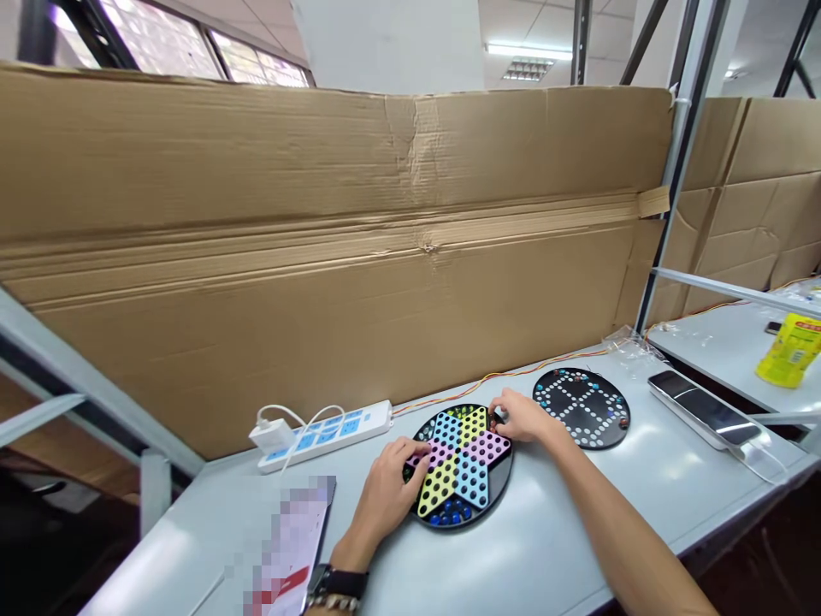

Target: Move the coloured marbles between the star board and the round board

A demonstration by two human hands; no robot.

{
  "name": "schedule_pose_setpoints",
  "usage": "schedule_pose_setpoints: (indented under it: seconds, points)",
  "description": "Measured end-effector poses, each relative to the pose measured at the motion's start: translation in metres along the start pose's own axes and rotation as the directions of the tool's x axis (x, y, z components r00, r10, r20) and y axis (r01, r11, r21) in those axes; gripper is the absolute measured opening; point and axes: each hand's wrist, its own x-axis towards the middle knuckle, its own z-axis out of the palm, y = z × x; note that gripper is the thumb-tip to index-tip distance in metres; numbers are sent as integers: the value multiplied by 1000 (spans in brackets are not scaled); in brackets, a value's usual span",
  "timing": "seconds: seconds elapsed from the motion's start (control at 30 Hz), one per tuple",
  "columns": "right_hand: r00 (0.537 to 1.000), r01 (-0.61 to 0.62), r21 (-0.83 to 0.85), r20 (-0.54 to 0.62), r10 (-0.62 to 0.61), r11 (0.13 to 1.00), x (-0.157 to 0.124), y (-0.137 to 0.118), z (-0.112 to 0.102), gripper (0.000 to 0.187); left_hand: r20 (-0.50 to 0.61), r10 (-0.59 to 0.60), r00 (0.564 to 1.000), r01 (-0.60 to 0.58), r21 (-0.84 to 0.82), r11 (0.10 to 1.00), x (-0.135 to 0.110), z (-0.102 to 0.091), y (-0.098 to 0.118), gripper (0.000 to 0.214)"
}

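Note:
A round black Chinese checkers board (473,481) lies flat on the grey table, its star of holes coloured yellow, blue and pink. My left hand (388,486) is at the board's left rim, its fingers curled over the edge by the pink point. At the upper right rim, my right hand (521,416) has its fingertips pinched together over a side pocket with small reddish marbles; whatever they hold is hidden. Dark blue marbles (451,513) sit in the pocket at the board's near edge. More small marbles are in the far left pocket, partly hidden.
A second round black game board (581,409) with white dots and small pieces lies to the right. Beyond it are a phone (702,406) on a white box and a yellow pouch (790,351). A power strip (327,438) and a tablet-like device (298,539) lie left; cardboard (333,325) stands behind.

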Motion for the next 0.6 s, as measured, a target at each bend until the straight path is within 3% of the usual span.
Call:
schedule_pose_setpoints:
  seconds: [0.23, 0.6]
  points:
    - [996, 35, -12, 88, -34, 999, 0, 0, -1, 32, -10, 4, 1000, -4, -6, 1000, 0, 3, -4, 39]
    - [994, 60, -44, 93, -55, 997, -1, -8, -1, 37, -2, 12, 1000, -12, 7, 1000, 0, 3, -9, 40]
